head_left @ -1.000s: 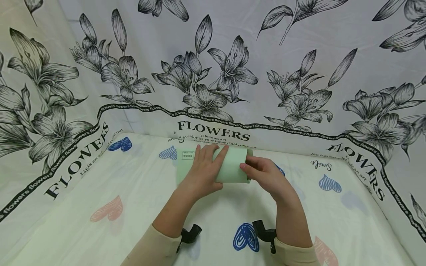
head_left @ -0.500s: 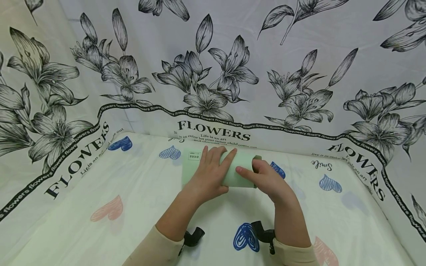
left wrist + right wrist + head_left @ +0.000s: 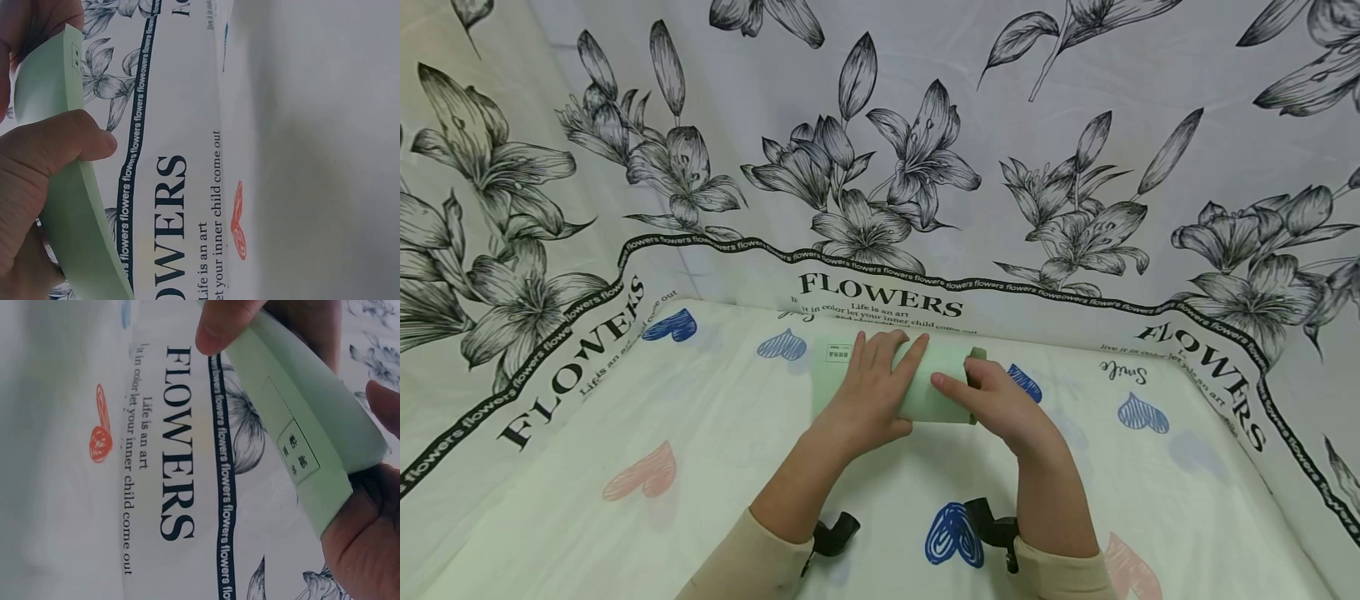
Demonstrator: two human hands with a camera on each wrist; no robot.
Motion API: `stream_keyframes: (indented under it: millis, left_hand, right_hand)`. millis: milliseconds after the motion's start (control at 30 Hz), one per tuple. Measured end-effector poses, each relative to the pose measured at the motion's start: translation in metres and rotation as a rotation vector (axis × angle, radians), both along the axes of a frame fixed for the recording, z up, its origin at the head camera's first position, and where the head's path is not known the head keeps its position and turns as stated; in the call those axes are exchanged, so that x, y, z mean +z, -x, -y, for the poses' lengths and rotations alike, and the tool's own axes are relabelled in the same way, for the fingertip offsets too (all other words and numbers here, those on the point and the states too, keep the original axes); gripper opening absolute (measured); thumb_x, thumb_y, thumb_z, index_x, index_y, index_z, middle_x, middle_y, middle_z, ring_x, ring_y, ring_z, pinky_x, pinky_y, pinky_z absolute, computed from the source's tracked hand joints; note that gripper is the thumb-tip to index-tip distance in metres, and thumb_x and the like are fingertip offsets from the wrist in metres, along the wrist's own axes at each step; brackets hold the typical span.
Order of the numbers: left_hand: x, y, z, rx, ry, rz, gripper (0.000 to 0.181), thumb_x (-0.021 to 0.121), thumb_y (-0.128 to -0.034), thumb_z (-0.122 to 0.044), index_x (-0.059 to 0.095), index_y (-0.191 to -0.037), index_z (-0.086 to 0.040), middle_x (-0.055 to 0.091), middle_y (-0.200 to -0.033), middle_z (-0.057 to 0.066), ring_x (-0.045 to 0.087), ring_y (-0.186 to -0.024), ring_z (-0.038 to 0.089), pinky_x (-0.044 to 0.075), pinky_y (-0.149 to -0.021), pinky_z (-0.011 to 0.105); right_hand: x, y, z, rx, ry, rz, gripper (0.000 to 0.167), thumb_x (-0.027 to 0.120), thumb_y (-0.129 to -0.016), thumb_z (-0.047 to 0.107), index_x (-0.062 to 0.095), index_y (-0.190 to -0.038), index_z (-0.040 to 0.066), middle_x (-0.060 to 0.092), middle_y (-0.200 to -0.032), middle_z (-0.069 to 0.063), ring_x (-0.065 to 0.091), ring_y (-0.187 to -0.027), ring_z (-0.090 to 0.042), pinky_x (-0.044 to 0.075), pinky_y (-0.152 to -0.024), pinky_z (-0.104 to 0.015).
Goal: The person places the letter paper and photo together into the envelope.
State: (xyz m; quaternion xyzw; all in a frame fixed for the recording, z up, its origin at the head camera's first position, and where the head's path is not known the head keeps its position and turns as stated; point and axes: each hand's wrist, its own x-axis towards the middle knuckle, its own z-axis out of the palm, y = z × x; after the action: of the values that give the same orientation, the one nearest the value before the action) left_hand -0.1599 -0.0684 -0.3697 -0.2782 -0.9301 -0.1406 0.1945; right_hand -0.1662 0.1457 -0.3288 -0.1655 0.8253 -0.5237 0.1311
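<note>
A light green envelope is held up above the white cloth, bowed, with its right end gaping. In the head view my left hand lies across its middle with fingers spread, while the left thumb presses on the near side, so the hand holds it. My right hand grips the open right end, thumb on the outer face; its other fingers are partly hidden at the opening. In the right wrist view a printed stamp box shows on the green paper beside that hand. The envelope's inside is mostly hidden.
A white cloth with blue and pink hearts covers the surface. Behind it hangs a curtain printed with lilies and the word FLOWERS. Black wrist cameras sit below both forearms.
Over the first half second the envelope and left hand shift slightly right and nearer, and the right thumb reaches further over the envelope's face. Since then almost nothing has moved.
</note>
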Motion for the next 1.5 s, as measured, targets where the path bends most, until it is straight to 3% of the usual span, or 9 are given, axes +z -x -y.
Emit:
stream_keyframes:
  millis: [167, 300, 400, 633, 767, 967, 1133, 1367, 1500]
  left_hand:
    - [-0.001, 0.002, 0.001, 0.023, 0.034, 0.02, 0.116, 0.094, -0.0671, -0.026, 0.028, -0.161, -0.009, 0.029, -0.151, 0.019, 0.026, -0.142, 0.037, 0.015, -0.12, 0.064]
    - [-0.001, 0.004, 0.002, 0.038, 0.056, 0.02, 0.114, 0.094, -0.0675, -0.028, 0.031, -0.161, -0.013, 0.03, -0.152, 0.018, 0.026, -0.143, 0.037, 0.015, -0.119, 0.065]
    - [-0.002, 0.005, 0.003, 0.041, 0.068, 0.029, 0.11, 0.092, -0.0691, -0.027, 0.034, -0.161, -0.019, 0.03, -0.153, 0.017, 0.026, -0.144, 0.037, 0.014, -0.119, 0.066]
    - [-0.006, 0.006, 0.001, 0.021, 0.11, 0.099, 0.098, 0.09, -0.0753, -0.031, 0.039, -0.159, -0.034, 0.03, -0.156, 0.018, 0.026, -0.145, 0.04, 0.01, -0.119, 0.068]
    - [-0.014, 0.008, 0.0, 0.001, 0.151, 0.149, 0.093, 0.089, -0.0775, -0.035, 0.042, -0.157, -0.039, 0.03, -0.156, 0.019, 0.026, -0.144, 0.039, 0.009, -0.118, 0.069]
    - [-0.028, 0.012, 0.0, -0.016, 0.197, 0.273, 0.085, 0.086, -0.0805, -0.035, 0.045, -0.154, -0.043, 0.033, -0.153, 0.018, 0.025, -0.147, 0.04, 0.007, -0.118, 0.069]
    - [-0.035, 0.012, -0.001, -0.027, 0.175, 0.358, 0.084, 0.086, -0.0803, -0.032, 0.046, -0.153, -0.044, 0.035, -0.151, 0.017, 0.026, -0.145, 0.037, 0.004, -0.119, 0.068]
    - [-0.044, 0.014, 0.0, -0.031, 0.164, 0.428, 0.082, 0.088, -0.0794, -0.031, 0.05, -0.151, -0.043, 0.035, -0.152, 0.017, 0.024, -0.148, 0.036, 0.002, -0.119, 0.067]
    - [-0.049, 0.015, 0.001, -0.026, 0.159, 0.463, 0.079, 0.087, -0.0788, -0.029, 0.053, -0.149, -0.042, 0.035, -0.154, 0.017, 0.024, -0.148, 0.035, 0.002, -0.119, 0.068]
  right_hand:
    - [-0.001, 0.001, -0.01, 0.013, 0.06, -0.023, 0.042, 0.06, -0.104, 0.031, 0.065, -0.131, 0.0, 0.067, -0.125, -0.014, 0.064, -0.112, -0.028, 0.052, -0.098, -0.045]
    - [0.0, 0.002, -0.019, -0.017, 0.12, -0.031, 0.048, 0.059, -0.105, 0.028, 0.057, -0.141, -0.005, 0.062, -0.135, -0.02, 0.067, -0.116, -0.032, 0.053, -0.1, -0.045]
    - [0.002, 0.002, -0.022, -0.088, 0.125, -0.028, 0.051, 0.058, -0.106, 0.028, 0.053, -0.144, -0.005, 0.06, -0.138, -0.021, 0.067, -0.116, -0.033, 0.054, -0.098, -0.043]
    - [0.006, 0.001, -0.023, -0.335, 0.069, -0.051, 0.042, 0.058, -0.106, 0.028, 0.061, -0.14, 0.005, 0.063, -0.133, -0.016, 0.07, -0.109, -0.031, 0.058, -0.092, -0.041]
    - [0.007, 0.002, -0.022, -0.403, 0.051, -0.063, 0.04, 0.057, -0.106, 0.027, 0.06, -0.141, 0.007, 0.063, -0.131, -0.016, 0.069, -0.108, -0.03, 0.058, -0.09, -0.038]
    - [0.006, 0.003, -0.023, -0.417, 0.038, -0.076, 0.039, 0.056, -0.106, 0.026, 0.062, -0.139, 0.007, 0.064, -0.129, -0.015, 0.07, -0.107, -0.028, 0.058, -0.09, -0.037]
    - [0.006, 0.004, -0.023, -0.423, 0.016, -0.083, 0.038, 0.057, -0.106, 0.027, 0.063, -0.138, 0.009, 0.064, -0.129, -0.013, 0.07, -0.106, -0.026, 0.058, -0.09, -0.038]
    - [0.007, 0.003, -0.024, -0.422, 0.012, -0.104, 0.038, 0.058, -0.105, 0.028, 0.063, -0.138, 0.009, 0.064, -0.128, -0.014, 0.07, -0.106, -0.028, 0.056, -0.094, -0.046]
    - [0.007, 0.003, -0.024, -0.416, -0.014, -0.105, 0.039, 0.058, -0.106, 0.03, 0.063, -0.139, 0.011, 0.064, -0.129, -0.013, 0.069, -0.106, -0.027, 0.055, -0.09, -0.042]
